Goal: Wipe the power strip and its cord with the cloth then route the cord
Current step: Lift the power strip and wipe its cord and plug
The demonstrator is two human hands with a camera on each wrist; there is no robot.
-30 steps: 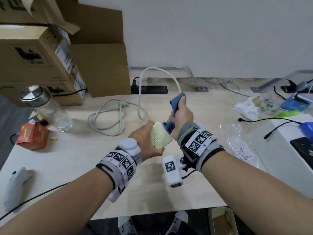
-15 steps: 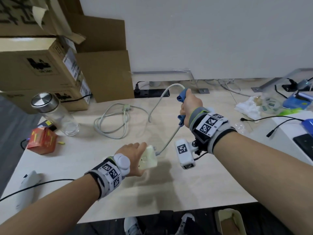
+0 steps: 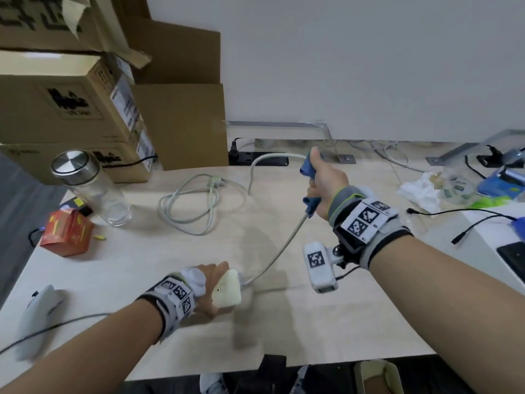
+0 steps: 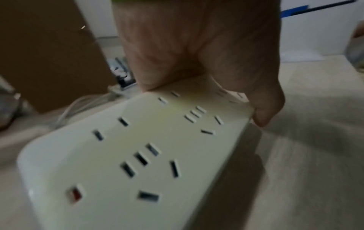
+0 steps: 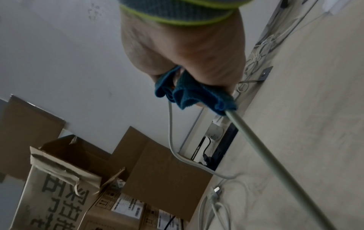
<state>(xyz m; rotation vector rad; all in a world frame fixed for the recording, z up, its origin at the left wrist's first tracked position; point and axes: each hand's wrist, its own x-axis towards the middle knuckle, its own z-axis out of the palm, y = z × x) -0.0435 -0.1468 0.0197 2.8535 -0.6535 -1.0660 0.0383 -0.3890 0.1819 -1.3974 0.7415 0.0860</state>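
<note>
Desk (image 3: 326,322), pale wood: bears all items below. Cardboard boxes (image 3: 65,106), stacked at far left: a bold dark logo on the side with small print under it, too blurred to read; white shipping labels on the end faces, illegible; large printed characters on the torn upper box in the right wrist view, not made out. Power strip (image 3: 227,290), cream, near desk edge: left hand (image 3: 208,291) grips one end, fingers wrapped over its edge, socket face tilted up and a red switch visible in the left wrist view; no brand seen. Cord (image 3: 279,251), pale grey: runs taut from the strip up to the right hand (image 3: 326,186), arcs beyond it and drops to a loose coil (image 3: 196,206) mid-desk. Cloth (image 3: 309,173), blue: folded round the cord inside the closed right fist. Glass bottle (image 3: 93,189), steel lid, upright just left of the coil. Risks, as judged: a sliding wipe could drag the coil into the bottle and tip it (or snarl it); too tight a pull could strain the cord where it enters the strip; the cloth could slip off.
</note>
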